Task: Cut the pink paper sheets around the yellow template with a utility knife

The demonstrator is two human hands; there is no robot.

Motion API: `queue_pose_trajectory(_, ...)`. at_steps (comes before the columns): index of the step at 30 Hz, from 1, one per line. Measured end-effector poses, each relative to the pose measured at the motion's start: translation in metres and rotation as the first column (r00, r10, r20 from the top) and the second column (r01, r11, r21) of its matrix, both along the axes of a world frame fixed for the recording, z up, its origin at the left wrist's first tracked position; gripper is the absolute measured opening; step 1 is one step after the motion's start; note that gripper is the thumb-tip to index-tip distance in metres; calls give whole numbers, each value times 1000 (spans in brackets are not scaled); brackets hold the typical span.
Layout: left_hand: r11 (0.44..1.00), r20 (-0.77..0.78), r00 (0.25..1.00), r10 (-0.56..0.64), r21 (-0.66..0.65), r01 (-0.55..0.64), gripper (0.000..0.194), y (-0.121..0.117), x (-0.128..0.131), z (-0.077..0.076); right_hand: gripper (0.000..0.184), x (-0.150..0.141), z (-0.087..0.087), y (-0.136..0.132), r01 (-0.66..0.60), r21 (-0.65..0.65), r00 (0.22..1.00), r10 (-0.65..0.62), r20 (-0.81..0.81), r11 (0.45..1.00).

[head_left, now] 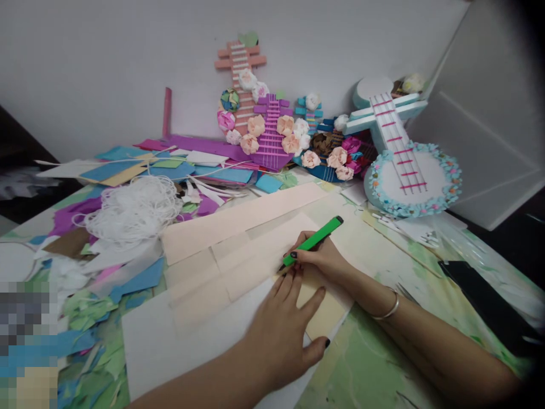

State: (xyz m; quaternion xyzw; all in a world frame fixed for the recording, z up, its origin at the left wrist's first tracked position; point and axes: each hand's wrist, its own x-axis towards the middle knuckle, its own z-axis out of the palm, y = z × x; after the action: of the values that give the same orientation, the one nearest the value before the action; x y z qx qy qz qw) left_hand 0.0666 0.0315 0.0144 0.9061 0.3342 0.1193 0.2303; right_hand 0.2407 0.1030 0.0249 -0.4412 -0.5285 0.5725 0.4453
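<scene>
My right hand (317,255) grips a green craft knife (319,234) with a black end, its tip angled down to the paper. Just below that tip, my left hand (281,324) lies flat with fingers spread, pressing on the sheets. Under both hands are pale pink paper (251,255) and a white sheet (170,335). A cream yellow piece (326,307) shows beside my left thumb. Behind them lies a long pale pink strip (238,218). Any cut line at the tip is too small to make out.
A tangle of white string (134,210) and coloured paper scraps (93,307) cover the left side. Paper instruments with flowers, one purple (272,133) and one light blue (409,176), lean along the wall. A black flat object (481,301) lies at right.
</scene>
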Motion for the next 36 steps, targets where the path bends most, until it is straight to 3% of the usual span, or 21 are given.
queue_pose_trajectory(20,1000,-17,1000,-2,16,2,69,-1,0,1,28,2,-3,1,9,8,1000,-9,18,1000)
queue_pose_trajectory(30,1000,-17,1000,-11,5,11,69,0,0,-1,27,4,-5,2,-1,1,995,1,-96,1000)
queue_pose_trajectory(36,1000,-10,1000,-11,0,11,68,-1,-1,-1,27,3,-3,2,5,-7,997,-5,-74,1000)
